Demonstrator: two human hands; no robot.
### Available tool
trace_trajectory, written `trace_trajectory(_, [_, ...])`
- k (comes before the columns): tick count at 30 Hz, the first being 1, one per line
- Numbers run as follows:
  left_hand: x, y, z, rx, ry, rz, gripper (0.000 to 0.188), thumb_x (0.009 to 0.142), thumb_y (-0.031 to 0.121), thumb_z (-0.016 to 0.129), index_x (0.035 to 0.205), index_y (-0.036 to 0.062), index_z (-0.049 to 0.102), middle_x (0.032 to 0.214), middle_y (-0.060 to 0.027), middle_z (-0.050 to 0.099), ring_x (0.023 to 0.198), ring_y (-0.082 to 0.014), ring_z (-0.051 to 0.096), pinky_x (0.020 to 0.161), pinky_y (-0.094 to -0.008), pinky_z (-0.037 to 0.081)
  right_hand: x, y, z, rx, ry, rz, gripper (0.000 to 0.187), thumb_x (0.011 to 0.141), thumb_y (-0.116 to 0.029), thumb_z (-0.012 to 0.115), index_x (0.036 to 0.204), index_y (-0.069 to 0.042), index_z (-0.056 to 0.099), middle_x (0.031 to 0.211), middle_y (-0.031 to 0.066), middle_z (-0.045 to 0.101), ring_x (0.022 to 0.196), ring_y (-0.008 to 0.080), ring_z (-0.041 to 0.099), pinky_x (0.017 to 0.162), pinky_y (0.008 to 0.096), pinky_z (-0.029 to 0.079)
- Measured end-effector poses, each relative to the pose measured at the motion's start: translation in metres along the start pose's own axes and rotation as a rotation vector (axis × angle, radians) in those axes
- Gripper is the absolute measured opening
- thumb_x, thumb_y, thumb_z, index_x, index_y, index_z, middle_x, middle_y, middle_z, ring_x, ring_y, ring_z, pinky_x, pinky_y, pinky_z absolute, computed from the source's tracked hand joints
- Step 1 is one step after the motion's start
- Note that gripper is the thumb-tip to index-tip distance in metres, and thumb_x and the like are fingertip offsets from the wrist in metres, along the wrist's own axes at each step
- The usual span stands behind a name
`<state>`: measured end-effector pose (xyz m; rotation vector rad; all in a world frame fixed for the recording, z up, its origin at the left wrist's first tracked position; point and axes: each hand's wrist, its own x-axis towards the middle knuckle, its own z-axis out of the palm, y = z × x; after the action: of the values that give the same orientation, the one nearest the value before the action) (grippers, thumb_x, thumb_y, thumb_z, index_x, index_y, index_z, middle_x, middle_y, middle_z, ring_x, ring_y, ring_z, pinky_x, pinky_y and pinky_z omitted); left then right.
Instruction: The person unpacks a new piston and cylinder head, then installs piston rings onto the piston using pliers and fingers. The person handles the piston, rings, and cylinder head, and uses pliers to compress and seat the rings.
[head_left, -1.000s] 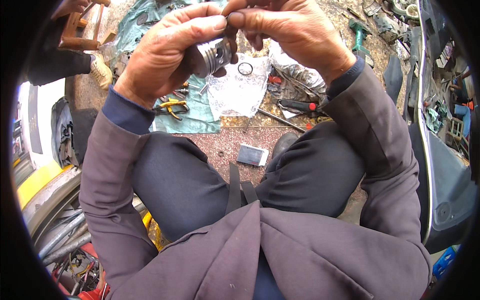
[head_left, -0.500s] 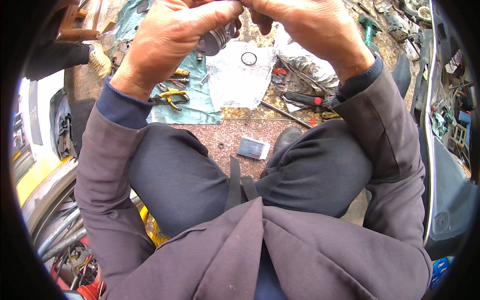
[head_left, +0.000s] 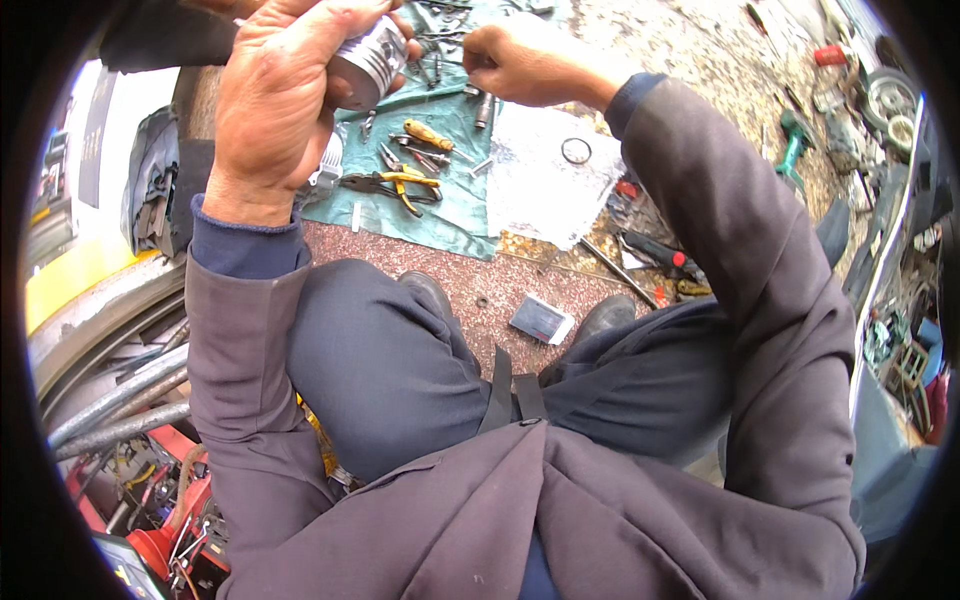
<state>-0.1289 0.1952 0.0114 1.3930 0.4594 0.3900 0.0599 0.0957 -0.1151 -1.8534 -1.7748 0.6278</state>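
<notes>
Piston (head_left: pixel 366 70) is resting in the left hand (head_left: pixel 265 100) at upper left of the frame, thumb and fingers gripping its sides, its axis slanting from lower left to upper right. The right hand (head_left: pixel 525 65) is hanging apart, to the piston's right at upper centre, fingers curled; whether they are pinching anything I cannot tell, and left-hand fingers are covering part of the piston

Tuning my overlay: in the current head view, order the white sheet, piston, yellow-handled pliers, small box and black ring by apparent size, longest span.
1. White sheet
2. Piston in the left hand and yellow-handled pliers: similar, the piston nearer the camera, so unranked
3. Small box
4. Black ring
</notes>
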Motion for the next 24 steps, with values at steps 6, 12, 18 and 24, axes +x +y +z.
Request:
trace_trajectory(6, [0.011,-0.015,-0.024,-0.135,-0.01,0.082,0.015,0.098,0.012,0.056,0.105,0.0014,0.064,0.091,-0.0123,0.067,0.084,-0.022,0.069,0.067,-0.0324,0.06,0.018,-0.02,0.095,0.017,-0.466,0.249,0.027,0.074,-0.016,0.063,0.095,-0.002,0.073,0.099,0.022,0.071,0.095,0.0344,0.069,0.085,0.0405,0.056])
trace_trajectory(12, [0.017,-0.025,-0.043,-0.246,0.168,-0.036,0.013,0.097,0.011,0.054,0.104,0.002,0.061,0.09,-0.013,0.066,0.083,-0.0239,0.068,0.065,-0.0366,0.059,-0.015,-0.061,0.245,0.184,-0.196,0.338,0.02,0.086,-0.014,0.051,0.094,0.001,0.061,0.089,0.03,0.063,0.071,0.0431,0.065,0.064,0.0509,0.053])
trace_trajectory(18, [0.013,-0.026,-0.053,-0.366,0.233,-0.07,0.008,0.094,0.005,0.06,0.099,0.0017,0.066,0.084,-0.0084,0.068,0.075,-0.0152,0.068,0.064,-0.0278,0.058,-0.007,-0.054,0.273,-0.175,-0.026,0.146,0.012,0.087,-0.01,0.052,0.094,-0.001,0.057,0.082,0.0201,0.065,0.07,0.0324,0.068,0.053,0.0399,0.053])
trace_trajectory(24, [0.012,-0.023,-0.063,-0.368,0.257,-0.075,0.009,0.092,0.004,0.062,0.1,0.0007,0.066,0.087,-0.0083,0.068,0.077,-0.0154,0.068,0.064,-0.0281,0.059,0.01,-0.067,0.237,-0.174,-0.098,0.17,0.017,0.082,-0.01,0.051,0.092,0.003,0.055,0.081,0.021,0.063,0.069,0.0342,0.067,0.059,0.0439,0.054])
